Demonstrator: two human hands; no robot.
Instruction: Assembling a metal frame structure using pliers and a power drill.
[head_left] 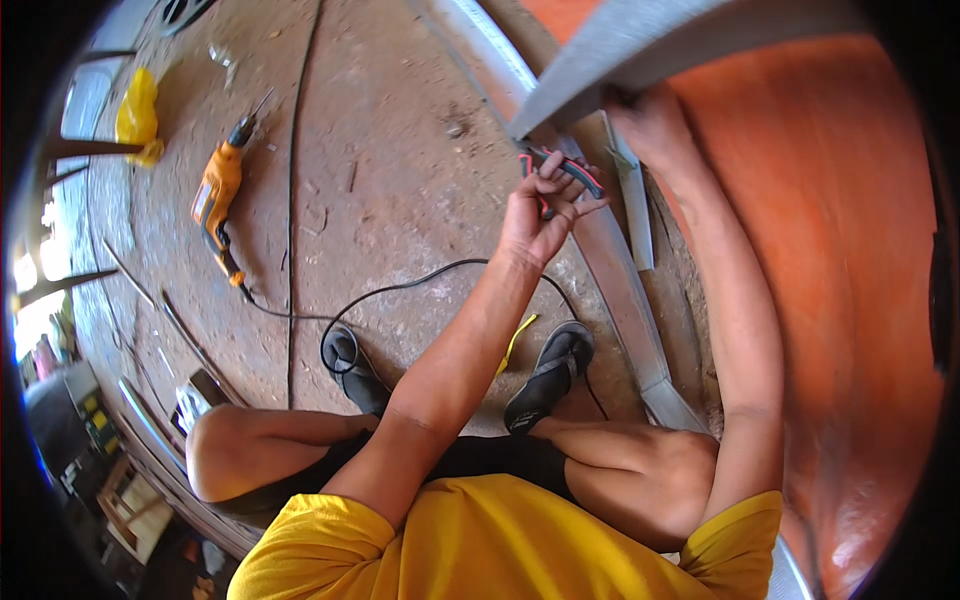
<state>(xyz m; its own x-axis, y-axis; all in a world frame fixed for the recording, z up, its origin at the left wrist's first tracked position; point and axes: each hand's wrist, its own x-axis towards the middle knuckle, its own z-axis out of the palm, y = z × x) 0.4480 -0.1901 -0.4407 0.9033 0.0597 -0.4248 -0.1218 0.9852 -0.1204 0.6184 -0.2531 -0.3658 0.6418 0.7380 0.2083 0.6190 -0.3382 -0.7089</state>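
Note:
My left hand (545,212) is closed round pliers (580,177) with red and black handles; their jaws are hard to make out. Just beyond them is the pointed end of a wide grey metal strip (640,55), which curves up to the top right. At the strip's lower edge, my right hand (645,125) grips it, with the fingertips dark and partly hidden. Below both hands, a long metal channel (610,270) runs along the ground. A shorter metal piece (637,215) lies beside it, under my right forearm.
An orange power drill (217,195) with a bit lies on the dirty floor to the left, its black cable (400,283) looping round my feet. A yellow bag (140,115) sits farther left. A large orange sheet (840,250) covers the right side. A yellow strip (516,340) lies between my shoes.

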